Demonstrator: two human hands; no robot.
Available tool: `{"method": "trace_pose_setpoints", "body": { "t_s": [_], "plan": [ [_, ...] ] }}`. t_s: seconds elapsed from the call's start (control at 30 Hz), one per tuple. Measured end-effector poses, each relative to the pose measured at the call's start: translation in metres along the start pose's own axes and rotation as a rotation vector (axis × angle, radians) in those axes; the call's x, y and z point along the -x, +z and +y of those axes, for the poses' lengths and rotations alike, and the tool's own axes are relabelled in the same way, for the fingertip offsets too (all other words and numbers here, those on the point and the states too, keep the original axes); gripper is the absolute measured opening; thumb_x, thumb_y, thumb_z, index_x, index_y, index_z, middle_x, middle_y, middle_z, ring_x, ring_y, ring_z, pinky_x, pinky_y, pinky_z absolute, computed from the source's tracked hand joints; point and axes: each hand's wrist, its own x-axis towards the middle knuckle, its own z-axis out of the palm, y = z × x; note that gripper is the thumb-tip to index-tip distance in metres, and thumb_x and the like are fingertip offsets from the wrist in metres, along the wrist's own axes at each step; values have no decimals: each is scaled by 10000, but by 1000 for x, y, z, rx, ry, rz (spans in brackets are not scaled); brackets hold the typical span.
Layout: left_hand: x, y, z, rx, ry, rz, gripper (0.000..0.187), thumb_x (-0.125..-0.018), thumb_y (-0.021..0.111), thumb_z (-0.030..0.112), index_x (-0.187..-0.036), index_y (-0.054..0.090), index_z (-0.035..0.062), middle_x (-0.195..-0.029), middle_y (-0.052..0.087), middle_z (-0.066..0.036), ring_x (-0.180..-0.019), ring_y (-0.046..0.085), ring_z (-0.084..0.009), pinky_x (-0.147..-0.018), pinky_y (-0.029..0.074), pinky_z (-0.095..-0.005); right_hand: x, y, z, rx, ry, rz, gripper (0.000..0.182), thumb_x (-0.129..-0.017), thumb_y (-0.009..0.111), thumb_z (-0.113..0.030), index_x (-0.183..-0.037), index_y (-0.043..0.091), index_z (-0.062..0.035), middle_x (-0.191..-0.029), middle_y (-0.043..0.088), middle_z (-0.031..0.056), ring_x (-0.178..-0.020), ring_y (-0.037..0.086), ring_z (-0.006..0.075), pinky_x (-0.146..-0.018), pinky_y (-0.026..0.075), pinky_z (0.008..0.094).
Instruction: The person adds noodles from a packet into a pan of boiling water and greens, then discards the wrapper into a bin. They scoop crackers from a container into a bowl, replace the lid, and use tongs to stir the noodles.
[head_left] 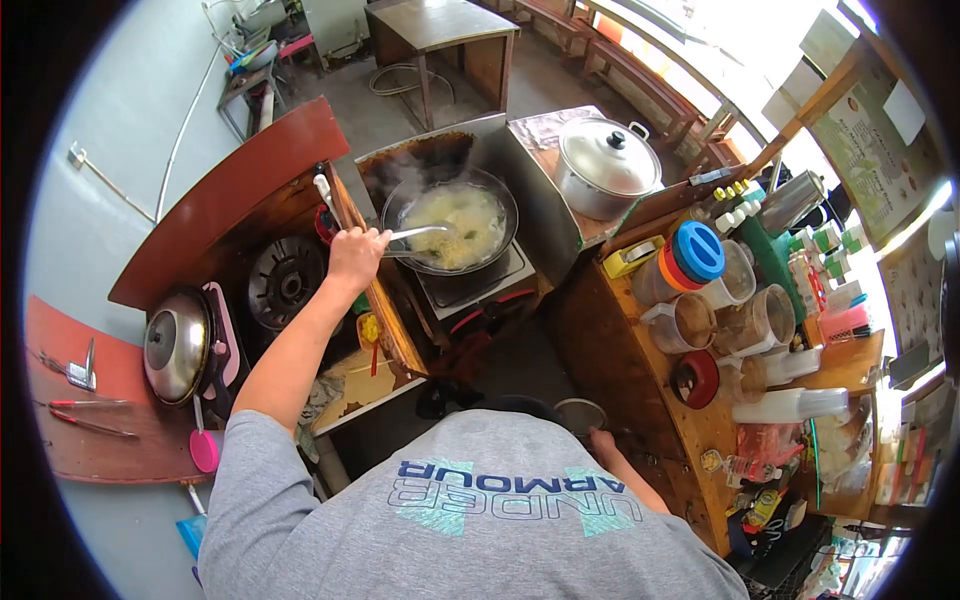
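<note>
My left hand [358, 256] is closed round the handle of a metal ladle [412, 232], whose far end reaches into a steaming wok [512, 232]. Pale yellowish food in cloudy liquid [465, 222] fills the wok, which sits on a stove [500, 283]. Low beside my body on the right, my right hand [602, 443] is at the rim of a round dish or lid [583, 414]; its fingers are small and partly hidden, so their grip cannot be made out.
A large lidded pot [606, 165] stands right of the wok. Containers, a blue-lidded jug [697, 252] and a red bowl [695, 378] crowd the wooden counter [640, 330]. Left are an unused burner [285, 284], a domed lid [176, 345] and a red panel [235, 200].
</note>
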Motion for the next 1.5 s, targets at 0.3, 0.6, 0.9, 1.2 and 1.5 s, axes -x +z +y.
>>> {"method": "trace_pose_setpoints", "body": {
  "t_s": [0.3, 0.6, 0.9, 1.2, 1.5],
  "plan": [
    [12, -34, -22, -25, -29, 13, 280, -858, 555, 123, -1083, 715, 172, -803, 629, -23, -752, 633, -218, -637, 506, -365, 13, -5, 0, 91, -3, 63, 400, -981, 534, -286, -1154, 626, 62, -1014, 665, 170, -877, 627, 309, -794, 493, 438],
    [41, -93, -30, 190, -259, 58, 385, -789, 704, 152, -1173, 687, 170, -884, 648, -42, -802, 642, -282, -724, 532, -407, -6, -6, 12, 42, 2, 8, 421, -988, 522, -292, -1162, 616, 80, -1091, 665, 190, -960, 630, 317, -816, 492, 446],
    [97, -36, 15, 582, -660, -28, 299, -860, 686, 279, -1137, 719, 172, -801, 690, -184, -771, 677, -396, -682, 537, -481, 52, -1, -38, 80, 14, 19, 495, -965, 546, -316, -1219, 583, 108, -1132, 656, 217, -971, 624, 317, -812, 486, 446],
    [108, -26, 50, 726, -810, 154, 366, -870, 704, 248, -1179, 686, 52, -755, 683, -173, -695, 671, -374, -656, 524, -441, 11, 5, -26, 190, -36, 69, 452, -948, 567, -293, -1175, 604, 97, -1043, 659, 171, -912, 623, 283, -781, 486, 430],
    [117, 9, 76, 1889, -1081, 273, 310, -979, 631, 185, -1196, 629, -37, -801, 620, -21, -535, 550, -63, -425, 446, -227, -42, 0, -1, 191, -82, 9, 399, -966, 552, -263, -1160, 614, 81, -1000, 661, 166, -888, 624, 273, -765, 496, 423]
  ]
}}
